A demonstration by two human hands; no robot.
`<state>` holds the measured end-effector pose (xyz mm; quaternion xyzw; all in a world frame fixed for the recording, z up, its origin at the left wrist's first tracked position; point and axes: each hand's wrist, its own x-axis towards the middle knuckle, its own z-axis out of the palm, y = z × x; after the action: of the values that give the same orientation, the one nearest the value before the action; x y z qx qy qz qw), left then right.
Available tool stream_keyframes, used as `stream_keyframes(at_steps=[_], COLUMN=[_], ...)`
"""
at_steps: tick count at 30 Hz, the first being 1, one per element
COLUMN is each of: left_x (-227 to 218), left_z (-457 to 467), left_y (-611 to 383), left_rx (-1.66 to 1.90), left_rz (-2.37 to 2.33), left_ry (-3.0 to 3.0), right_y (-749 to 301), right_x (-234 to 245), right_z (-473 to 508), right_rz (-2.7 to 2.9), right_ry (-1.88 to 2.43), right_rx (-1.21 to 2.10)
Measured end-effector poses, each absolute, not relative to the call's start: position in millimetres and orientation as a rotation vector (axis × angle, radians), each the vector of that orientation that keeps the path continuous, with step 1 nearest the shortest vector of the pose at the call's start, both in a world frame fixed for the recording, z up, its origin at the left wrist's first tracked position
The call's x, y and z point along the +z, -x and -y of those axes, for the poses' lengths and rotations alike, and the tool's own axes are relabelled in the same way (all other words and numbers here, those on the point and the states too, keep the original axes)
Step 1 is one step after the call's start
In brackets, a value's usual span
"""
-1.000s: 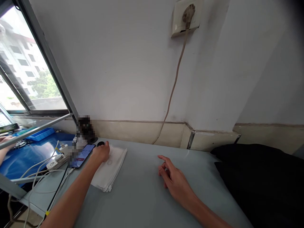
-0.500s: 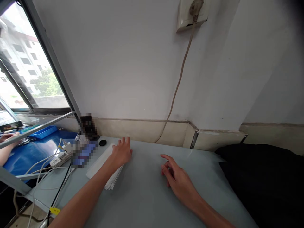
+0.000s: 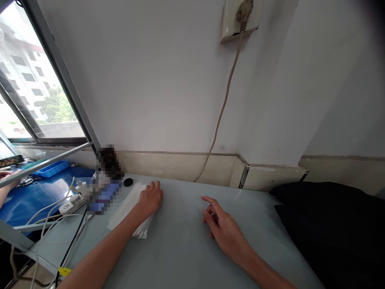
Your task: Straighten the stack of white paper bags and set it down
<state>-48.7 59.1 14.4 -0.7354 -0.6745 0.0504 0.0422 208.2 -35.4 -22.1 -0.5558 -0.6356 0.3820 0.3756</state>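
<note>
On the grey table lies a stack of thin, whitish, translucent plastic bags (image 3: 124, 209), its layered edges showing at the near end. My left hand (image 3: 150, 197) lies across the stack's far right part. Its fingers are drawn together and bent over the edge, pinching at the bags; the fingertips are partly hidden, so how many bags they hold cannot be made out. My right hand (image 3: 222, 224) hovers over the table to the right, apart from the stack. Its index finger points out and the others are loosely bent, with nothing visible in them.
A round black cap-like disc (image 3: 128, 182) sits behind the stack. Left are a blurred-out blue item (image 3: 105, 196), a white power strip (image 3: 72, 204) with cables, and a metal frame. Black cloth (image 3: 331, 224) covers the right. Another person's hand (image 3: 7, 176) shows far left.
My left hand has come slightly nearer along the stack, and its fingers have drawn closer together. My right hand keeps its pose. The whole view has shifted slightly.
</note>
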Motion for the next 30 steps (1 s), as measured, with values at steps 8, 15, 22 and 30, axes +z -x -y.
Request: stream_keyframes(at_steps=[8,15,22,30], left_x=[12.8,13.4,15.2,17.0], left_z=[-55.4,-55.3,-55.4,-56.0], left_y=[51.2,51.9,51.3,52.4], left_rx=[0.123,0.118,0.122,0.108], left_rz=[1.985,1.934,1.915,1.884], left_ry=[2.286,2.326,2.357,2.404], right_y=[-207.4,-207.3,-208.0,-206.4], right_x=[-20.1,-22.0,-24.9,-20.2], right_z=[35.9,35.3,33.5,34.8], right_rz=[1.622,1.618,1.625,1.624], right_ry=[1.432,1.437,1.435,1.457], right_rx=[0.987,0.975,0.956,0.964])
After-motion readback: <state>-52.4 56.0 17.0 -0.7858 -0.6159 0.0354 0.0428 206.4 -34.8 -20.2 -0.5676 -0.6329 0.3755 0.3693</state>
